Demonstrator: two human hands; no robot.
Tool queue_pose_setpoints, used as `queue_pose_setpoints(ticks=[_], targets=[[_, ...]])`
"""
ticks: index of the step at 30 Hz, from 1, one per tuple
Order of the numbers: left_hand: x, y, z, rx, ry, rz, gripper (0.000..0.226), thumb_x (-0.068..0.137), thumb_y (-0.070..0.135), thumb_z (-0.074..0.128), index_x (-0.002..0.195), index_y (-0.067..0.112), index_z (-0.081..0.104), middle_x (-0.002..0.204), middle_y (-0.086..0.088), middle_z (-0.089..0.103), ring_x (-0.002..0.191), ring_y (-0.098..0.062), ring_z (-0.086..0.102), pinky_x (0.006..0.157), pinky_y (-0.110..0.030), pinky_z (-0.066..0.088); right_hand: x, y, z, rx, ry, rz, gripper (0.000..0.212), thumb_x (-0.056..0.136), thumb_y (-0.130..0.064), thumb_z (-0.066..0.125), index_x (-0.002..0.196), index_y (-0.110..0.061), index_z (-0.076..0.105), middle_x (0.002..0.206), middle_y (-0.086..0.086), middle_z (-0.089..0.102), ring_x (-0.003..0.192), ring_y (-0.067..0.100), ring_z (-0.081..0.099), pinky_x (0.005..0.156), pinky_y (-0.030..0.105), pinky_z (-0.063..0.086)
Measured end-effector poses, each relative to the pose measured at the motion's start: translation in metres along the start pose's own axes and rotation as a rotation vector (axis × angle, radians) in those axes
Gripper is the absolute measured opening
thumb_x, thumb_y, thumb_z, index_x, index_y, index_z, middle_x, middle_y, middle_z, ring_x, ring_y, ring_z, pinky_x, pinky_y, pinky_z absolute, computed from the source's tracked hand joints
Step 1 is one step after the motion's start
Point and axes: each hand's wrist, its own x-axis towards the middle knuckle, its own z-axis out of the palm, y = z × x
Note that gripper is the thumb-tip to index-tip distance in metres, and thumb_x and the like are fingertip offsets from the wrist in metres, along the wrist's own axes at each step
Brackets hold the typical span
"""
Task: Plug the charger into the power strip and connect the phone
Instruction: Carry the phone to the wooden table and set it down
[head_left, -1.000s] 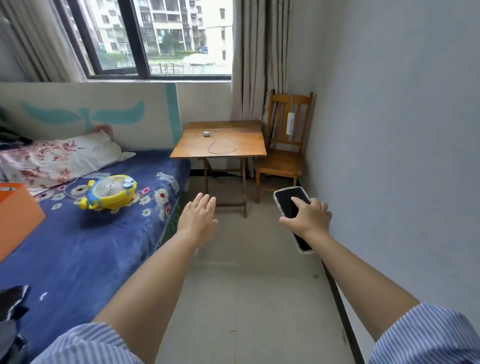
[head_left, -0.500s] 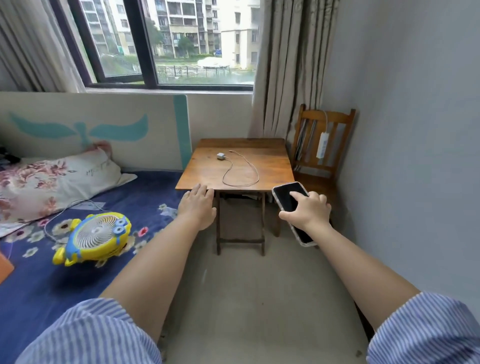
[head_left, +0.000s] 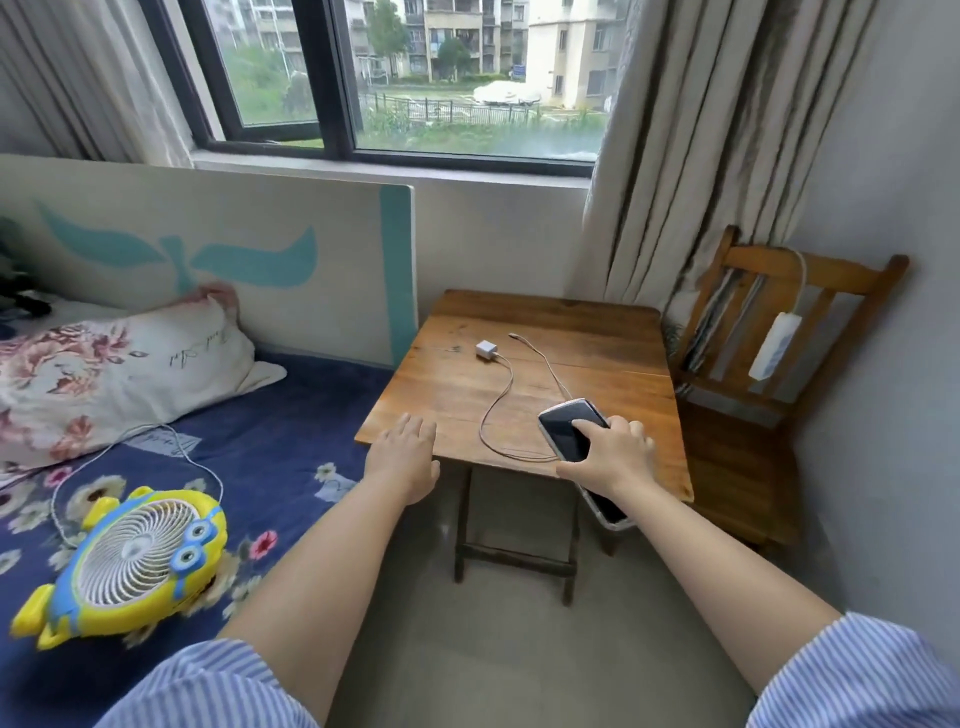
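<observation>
Right hand (head_left: 608, 457) grips phone (head_left: 569, 428); charger (head_left: 487, 349) lies well beyond.

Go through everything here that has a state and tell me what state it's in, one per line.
charger: lying on the table, not plugged in
cable: attached to the charger, far end free
phone: screen dark, gripped, no cable in it
power strip: hanging on the chair, sockets empty
fan: on the bed; whether it runs, cannot tell
left hand: open, empty
right hand: closed on the phone
</observation>
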Motion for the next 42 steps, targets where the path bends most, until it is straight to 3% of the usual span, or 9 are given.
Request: queue_pose_setpoints(ticks=[7, 11, 21, 25, 32, 37, 42], targets=[[0.094, -0.050, 0.029, -0.013, -0.093, -0.125, 0.050, 0.092, 0.028, 0.042, 0.137, 0.011, 0.027, 0.148, -0.009, 0.031, 0.140, -0.025, 0.021, 0.112, -0.040, 0.027, 0.131, -0.049, 0.049, 0.025, -0.171, -0.094, 0.045, 0.070, -0.046, 0.062, 0.109, -0.024, 0.054, 0.113, 0.017, 0.052, 0.109, 0.035, 0.037, 0.089, 0.039, 0.034], [0.159, -0.091, 0.048, -0.018, -0.135, -0.147, 0.048, 0.092, 0.029, 0.043, 0.135, 0.010, 0.030, 0.142, -0.008, 0.037, 0.135, -0.025, 0.027, 0.108, -0.039, 0.032, 0.201, -0.089, 0.090, 0.000, -0.244, -0.127, 0.049, 0.069, -0.047, 0.063, 0.112, -0.024, 0.052, 0.114, 0.017, 0.050, 0.109, 0.035, 0.037, 0.090, 0.040, 0.033], [0.276, -0.158, 0.120, -0.141, -0.301, -0.131, 0.048, 0.094, 0.028, 0.040, 0.135, 0.008, 0.028, 0.143, -0.008, 0.034, 0.138, -0.024, 0.021, 0.108, -0.038, 0.030, 0.334, -0.155, 0.194, 0.010, -0.291, -0.072, 0.053, 0.070, -0.046, 0.064, 0.117, -0.026, 0.049, 0.117, 0.015, 0.047, 0.107, 0.034, 0.037, 0.092, 0.042, 0.032], [0.308, -0.173, 0.162, -0.207, -0.323, -0.169, 0.052, 0.095, 0.029, 0.038, 0.140, 0.008, 0.021, 0.150, -0.010, 0.024, 0.142, -0.024, 0.013, 0.114, -0.038, 0.021, 0.380, -0.169, 0.244, 0.000, -0.307, -0.083, 0.060, 0.072, -0.045, 0.063, 0.125, -0.027, 0.042, 0.124, 0.017, 0.043, 0.111, 0.035, 0.035, 0.094, 0.043, 0.031], [0.328, -0.178, 0.224, -0.270, -0.288, -0.202, 0.063, 0.096, 0.038, 0.031, 0.144, 0.007, 0.004, 0.157, -0.011, 0.000, 0.144, -0.022, -0.004, 0.118, -0.035, 0.003, 0.421, -0.183, 0.304, 0.050, -0.273, -0.144, 0.060, 0.074, -0.040, 0.063, 0.127, -0.025, 0.039, 0.131, 0.020, 0.038, 0.116, 0.037, 0.032, 0.097, 0.046, 0.030], [0.322, -0.177, 0.245, -0.238, -0.245, -0.190, 0.066, 0.095, 0.042, 0.027, 0.144, 0.008, -0.002, 0.156, -0.012, -0.006, 0.144, -0.022, -0.009, 0.115, -0.033, -0.006, 0.429, -0.188, 0.321, 0.059, -0.211, -0.149, 0.060, 0.075, -0.041, 0.060, 0.127, -0.024, 0.037, 0.132, 0.021, 0.037, 0.117, 0.037, 0.032, 0.096, 0.046, 0.030], [0.325, -0.174, 0.234, -0.190, -0.315, -0.189, 0.066, 0.095, 0.042, 0.028, 0.144, 0.007, 0.000, 0.157, -0.012, -0.005, 0.144, -0.023, -0.006, 0.118, -0.037, 0.001, 0.421, -0.183, 0.316, -0.008, -0.298, -0.149, 0.063, 0.083, -0.047, 0.051, 0.136, -0.024, 0.023, 0.147, 0.021, 0.018, 0.131, 0.038, 0.020, 0.105, 0.048, 0.024]])
